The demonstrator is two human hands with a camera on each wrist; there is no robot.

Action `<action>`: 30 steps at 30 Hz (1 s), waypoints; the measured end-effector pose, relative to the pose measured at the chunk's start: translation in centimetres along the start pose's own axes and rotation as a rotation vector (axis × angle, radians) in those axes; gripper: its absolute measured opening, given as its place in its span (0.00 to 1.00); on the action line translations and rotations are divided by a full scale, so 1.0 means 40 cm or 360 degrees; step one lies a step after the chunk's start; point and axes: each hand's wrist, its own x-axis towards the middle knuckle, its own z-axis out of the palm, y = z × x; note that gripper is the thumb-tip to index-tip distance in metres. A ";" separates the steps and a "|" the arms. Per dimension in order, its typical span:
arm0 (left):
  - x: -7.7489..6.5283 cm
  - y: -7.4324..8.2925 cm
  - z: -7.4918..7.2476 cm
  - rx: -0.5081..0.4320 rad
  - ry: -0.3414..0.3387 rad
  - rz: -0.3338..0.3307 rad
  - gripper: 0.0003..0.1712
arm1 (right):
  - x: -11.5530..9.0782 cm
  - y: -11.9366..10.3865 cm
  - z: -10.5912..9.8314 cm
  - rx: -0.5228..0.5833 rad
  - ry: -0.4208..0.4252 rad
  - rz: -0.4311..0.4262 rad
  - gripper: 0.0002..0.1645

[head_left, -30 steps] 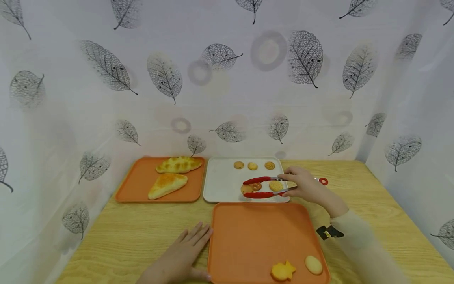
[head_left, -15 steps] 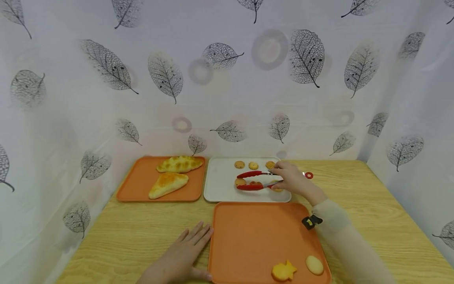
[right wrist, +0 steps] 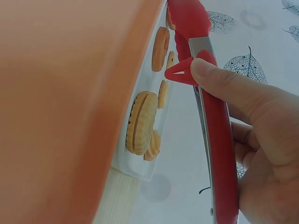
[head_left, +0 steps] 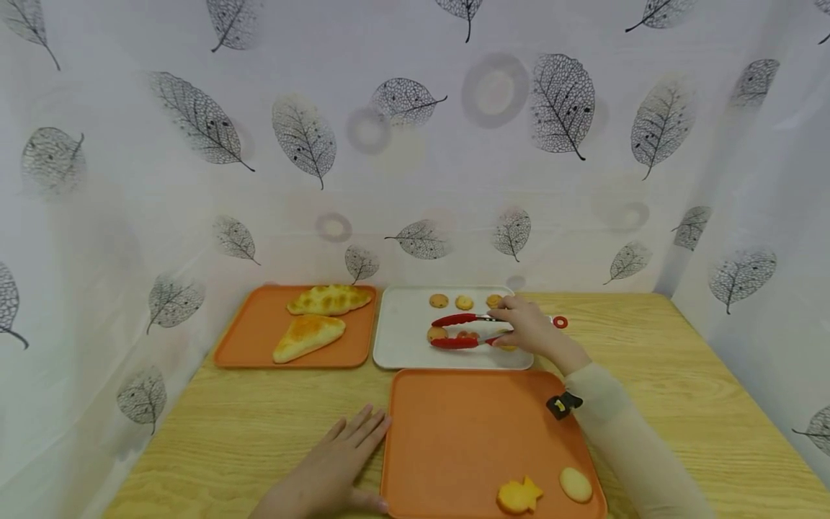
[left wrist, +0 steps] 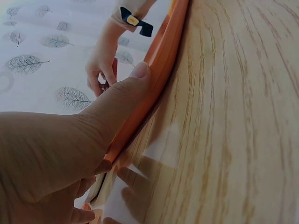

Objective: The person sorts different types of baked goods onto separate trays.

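Note:
My right hand (head_left: pixel 532 331) grips a pair of red-tipped metal tongs (head_left: pixel 454 344) above the white tray (head_left: pixel 398 328). Their tips stand apart near a round brown cookie (head_left: pixel 436 334) at the tray's front; I cannot tell whether they touch it. A pretzel-shaped cookie (head_left: pixel 467 334) shows between the two arms of the tongs. In the right wrist view, a thick sandwich biscuit (right wrist: pixel 141 122) lies on the tray below the hand. My left hand (head_left: pixel 331 461) rests with straight fingers on the table, fingertips and thumb against the left edge of the front orange tray (head_left: pixel 467 425).
A yellow shaped biscuit (head_left: pixel 516 496) and a pale oval biscuit (head_left: pixel 575 484) lie at the front tray's near right. Several small cookies line the white tray's back. Two breads, one triangular (head_left: pixel 309 339), sit on another orange tray (head_left: pixel 249 339) at the left. A leaf-print curtain (head_left: pixel 415 180) surrounds the table.
My right hand has carried the tongs leftward and slightly away, mostly in the first half second. The left hand stays where it was, and the cookies have not visibly moved.

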 end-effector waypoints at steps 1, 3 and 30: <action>0.000 0.000 0.001 0.0001 -0.0002 -0.0001 0.66 | 0.000 0.000 0.000 0.0010 -0.0002 0.0008 0.33; 0.001 -0.001 0.002 -0.0005 -0.0003 -0.0004 0.66 | -0.002 0.000 0.000 0.0021 -0.0008 0.0023 0.34; -0.001 -0.002 -0.002 0.0002 -0.0005 -0.0005 0.67 | -0.236 -0.007 -0.095 -0.0037 0.0327 -0.0132 0.36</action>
